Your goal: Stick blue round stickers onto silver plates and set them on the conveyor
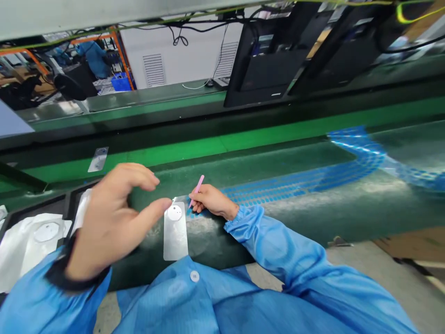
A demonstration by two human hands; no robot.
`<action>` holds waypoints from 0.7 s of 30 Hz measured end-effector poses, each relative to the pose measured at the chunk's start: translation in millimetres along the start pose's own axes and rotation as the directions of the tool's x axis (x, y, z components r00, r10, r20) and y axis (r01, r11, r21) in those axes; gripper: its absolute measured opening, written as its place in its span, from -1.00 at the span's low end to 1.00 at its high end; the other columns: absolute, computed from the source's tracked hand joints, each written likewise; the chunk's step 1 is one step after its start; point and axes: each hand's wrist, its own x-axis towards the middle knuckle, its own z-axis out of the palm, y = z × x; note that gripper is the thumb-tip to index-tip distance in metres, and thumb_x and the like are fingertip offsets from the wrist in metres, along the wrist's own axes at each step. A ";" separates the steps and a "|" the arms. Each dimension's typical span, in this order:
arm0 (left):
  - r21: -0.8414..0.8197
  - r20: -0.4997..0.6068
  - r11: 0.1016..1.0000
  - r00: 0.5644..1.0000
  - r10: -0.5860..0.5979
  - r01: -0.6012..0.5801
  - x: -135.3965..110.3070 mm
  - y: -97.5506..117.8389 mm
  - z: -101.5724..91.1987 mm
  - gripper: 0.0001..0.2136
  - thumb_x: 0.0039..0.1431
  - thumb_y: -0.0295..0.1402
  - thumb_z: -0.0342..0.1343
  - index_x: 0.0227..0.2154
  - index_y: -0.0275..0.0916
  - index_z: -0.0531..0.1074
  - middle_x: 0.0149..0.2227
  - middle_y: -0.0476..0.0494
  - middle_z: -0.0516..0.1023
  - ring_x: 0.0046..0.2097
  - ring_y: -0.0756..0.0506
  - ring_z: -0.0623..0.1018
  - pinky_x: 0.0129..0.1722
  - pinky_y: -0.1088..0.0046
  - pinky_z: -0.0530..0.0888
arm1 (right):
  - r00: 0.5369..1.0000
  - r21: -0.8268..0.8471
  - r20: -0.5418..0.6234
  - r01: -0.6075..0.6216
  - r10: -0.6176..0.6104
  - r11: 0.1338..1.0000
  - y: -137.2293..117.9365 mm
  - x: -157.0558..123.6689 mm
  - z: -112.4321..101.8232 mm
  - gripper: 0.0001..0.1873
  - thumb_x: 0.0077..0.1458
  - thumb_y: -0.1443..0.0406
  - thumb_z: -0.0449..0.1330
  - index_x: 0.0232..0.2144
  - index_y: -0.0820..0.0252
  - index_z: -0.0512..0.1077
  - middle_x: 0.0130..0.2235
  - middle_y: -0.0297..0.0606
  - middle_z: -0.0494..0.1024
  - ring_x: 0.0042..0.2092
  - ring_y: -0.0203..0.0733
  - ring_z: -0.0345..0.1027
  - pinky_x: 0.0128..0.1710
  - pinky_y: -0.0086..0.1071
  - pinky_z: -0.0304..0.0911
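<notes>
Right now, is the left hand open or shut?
Open: the left hand shows a clear gap between its thumb and fingers.

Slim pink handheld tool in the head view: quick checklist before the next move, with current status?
1. Slim pink handheld tool gripped by right hand: ok.
2. Left hand free, thumb and fingers apart: ok.
3. Silvery rectangular plate lying on dark green work surface: ok.
4. Long strip of blue dots on the surface, beside right hand: ok.
5. Blue dot on tool tip: cannot tell, too small.
6. Left thumb off plate: cannot tell, they overlap.
</notes>
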 end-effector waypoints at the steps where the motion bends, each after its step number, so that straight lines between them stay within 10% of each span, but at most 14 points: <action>1: -0.001 0.069 1.000 0.998 -0.007 0.007 1.4 -10.1 17.0 -0.80 0.05 -0.27 0.22 -0.26 -0.17 0.39 -0.18 -0.09 0.53 -0.08 -0.13 0.52 -0.01 0.21 0.49 | 1.000 0.006 0.007 0.006 -0.006 1.000 -0.1 0.2 -0.4 -0.71 0.13 0.41 0.18 -0.63 0.32 0.37 -0.69 -0.32 0.45 -0.68 -0.40 0.33 -0.67 -0.61 0.26; 5: 0.164 0.444 0.980 0.879 -0.176 0.113 -19.8 -49.1 76.7 -0.51 -0.16 -0.34 0.35 -0.08 -0.21 0.42 0.11 -0.25 0.45 0.22 -0.35 0.31 0.15 -0.06 0.34 | 1.000 0.008 0.006 0.014 -0.014 1.000 -3.2 -0.4 0.6 -0.70 0.16 0.41 0.17 -0.62 0.32 0.36 -0.69 -0.33 0.44 -0.68 -0.41 0.32 -0.68 -0.63 0.24; 9: 0.294 0.568 0.938 0.756 -0.326 0.183 -54.2 -55.1 102.7 -0.40 -0.16 -0.33 0.37 0.04 -0.19 0.42 0.20 -0.27 0.37 0.29 -0.46 0.17 0.19 -0.19 0.24 | 1.000 -0.033 0.011 0.008 -0.007 0.999 -10.9 -3.0 8.5 -0.70 0.17 0.43 0.15 -0.61 0.33 0.36 -0.68 -0.34 0.44 -0.68 -0.42 0.32 -0.68 -0.63 0.24; 21: 0.235 0.398 0.956 0.880 -0.258 0.174 -94.5 -48.8 117.0 -0.67 0.01 -0.27 0.25 -0.11 -0.18 0.52 0.08 -0.18 0.51 0.20 -0.43 0.31 0.13 -0.17 0.30 | 0.999 -0.266 -0.006 -0.046 0.046 0.963 -5.5 12.2 27.3 -0.67 0.19 0.45 0.11 -0.63 0.33 0.37 -0.68 -0.34 0.43 -0.66 -0.39 0.32 -0.69 -0.60 0.24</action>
